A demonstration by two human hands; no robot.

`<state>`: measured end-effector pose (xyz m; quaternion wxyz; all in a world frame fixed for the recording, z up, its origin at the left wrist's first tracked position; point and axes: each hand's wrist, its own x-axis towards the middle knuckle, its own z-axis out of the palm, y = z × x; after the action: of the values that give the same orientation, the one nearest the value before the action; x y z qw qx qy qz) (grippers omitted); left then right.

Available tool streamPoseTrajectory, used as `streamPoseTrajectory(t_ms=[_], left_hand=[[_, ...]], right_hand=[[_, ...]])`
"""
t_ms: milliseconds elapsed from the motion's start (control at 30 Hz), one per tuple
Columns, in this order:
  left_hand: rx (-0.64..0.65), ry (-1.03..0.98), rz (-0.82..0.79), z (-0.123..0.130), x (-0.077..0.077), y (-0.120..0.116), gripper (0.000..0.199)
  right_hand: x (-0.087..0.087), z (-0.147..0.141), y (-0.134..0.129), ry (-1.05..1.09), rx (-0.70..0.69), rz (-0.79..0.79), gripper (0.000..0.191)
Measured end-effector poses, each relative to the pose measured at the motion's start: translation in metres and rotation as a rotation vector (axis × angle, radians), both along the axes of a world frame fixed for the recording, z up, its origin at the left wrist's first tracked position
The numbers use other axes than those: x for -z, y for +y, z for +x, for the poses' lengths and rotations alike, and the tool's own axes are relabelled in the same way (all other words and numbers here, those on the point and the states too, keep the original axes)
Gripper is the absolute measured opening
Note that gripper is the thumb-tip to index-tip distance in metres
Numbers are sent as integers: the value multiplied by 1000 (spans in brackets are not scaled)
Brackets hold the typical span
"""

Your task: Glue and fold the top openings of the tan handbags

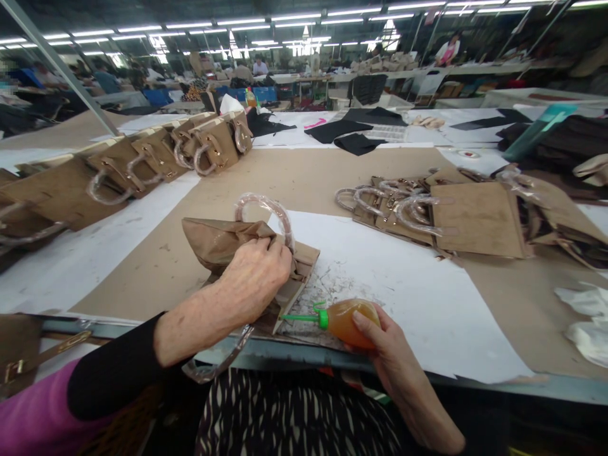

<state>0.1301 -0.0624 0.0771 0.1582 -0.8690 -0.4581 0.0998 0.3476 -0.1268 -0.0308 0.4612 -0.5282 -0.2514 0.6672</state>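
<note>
Right hand point(387, 345) grips a bottle point(350, 322) of amber liquid, its green nozzle point(301, 317) at the brown handbag's point(228, 244) edge; left hand point(259, 275) clutches the handbag's top.

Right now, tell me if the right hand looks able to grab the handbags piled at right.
Probably not: the right hand is wrapped around a squeeze bottle, though nothing visible blocks the way to the piled handbags.
</note>
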Motion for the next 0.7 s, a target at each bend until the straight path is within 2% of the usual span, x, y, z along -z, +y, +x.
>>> streamPoseTrajectory(t_ms=[133,433,567,700], left_hand=[[-5,1,8,0,1,0,20],[-10,4,-18,1,3,1,20],[-20,3,-27,1,0,5,19],[-25,-7,-23,1,-8,10,21]], right_hand=[[-4,-4,1,3,10,-5,43],[-6,-8,-11,-55,-97,40,41],[-9,-2,-15,-213,-123,160,39],[-12,3,-9,-349,-56,245,43]])
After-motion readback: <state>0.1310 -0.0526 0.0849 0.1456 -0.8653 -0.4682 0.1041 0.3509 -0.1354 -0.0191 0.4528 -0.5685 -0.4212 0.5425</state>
